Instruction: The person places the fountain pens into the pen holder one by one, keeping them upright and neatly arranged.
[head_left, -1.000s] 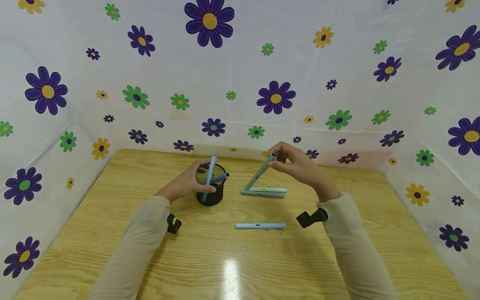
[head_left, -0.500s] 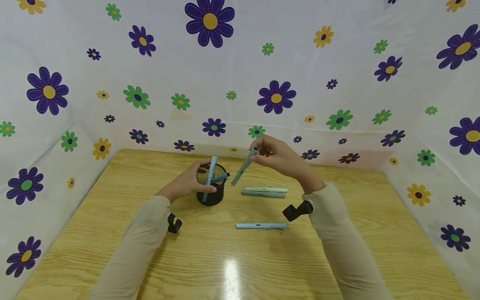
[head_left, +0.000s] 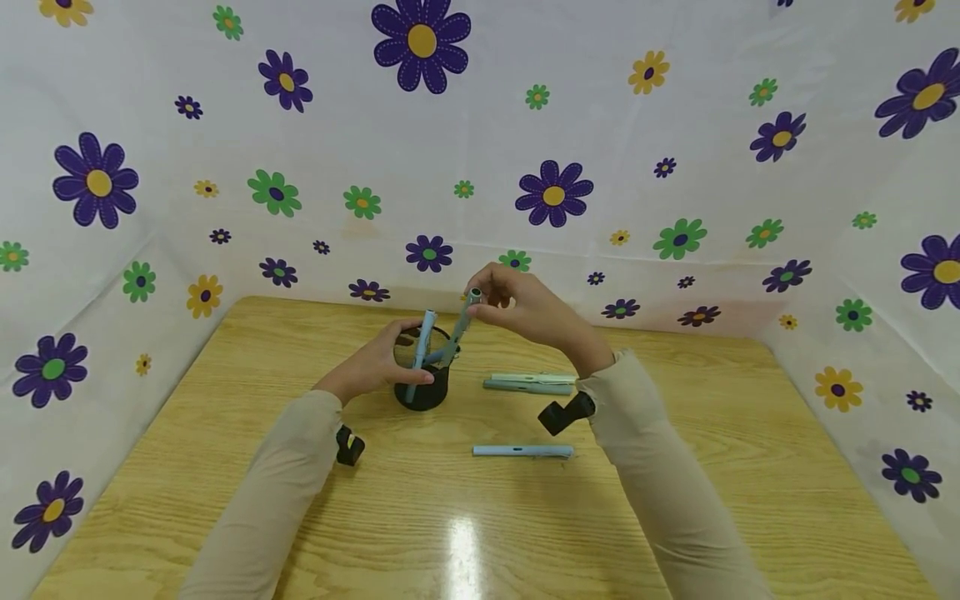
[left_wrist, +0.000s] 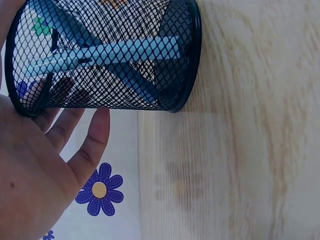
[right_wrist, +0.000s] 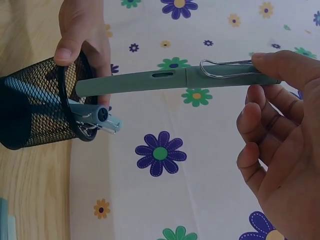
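Note:
My left hand point(head_left: 377, 364) holds a black mesh pen cup point(head_left: 429, 392), fingers behind and thumb across the front at the rim. Two blue pens stand in the cup, a light blue pen point(head_left: 424, 332) and a darker blue pen point(head_left: 433, 357); through the mesh in the left wrist view they cross. My right hand point(head_left: 525, 307) pinches a grey-green pen point(head_left: 459, 333) by its capped end, near the metal clip. In the right wrist view the green pen point(right_wrist: 140, 81) points at the cup's mouth, its lower end overlapping the rim.
Right of the cup lie a pale green pen point(head_left: 536, 378) and a dark green pen point(head_left: 517, 387), side by side. Nearer the front lies a light blue pen point(head_left: 517, 451). A flower-patterned cloth point(head_left: 480, 133) walls the back and sides of the wooden table point(head_left: 360, 525).
My right hand has lifted the grey-green pen off the others and carried it left to the cup's mouth. My left hand and the cup have stayed in place.

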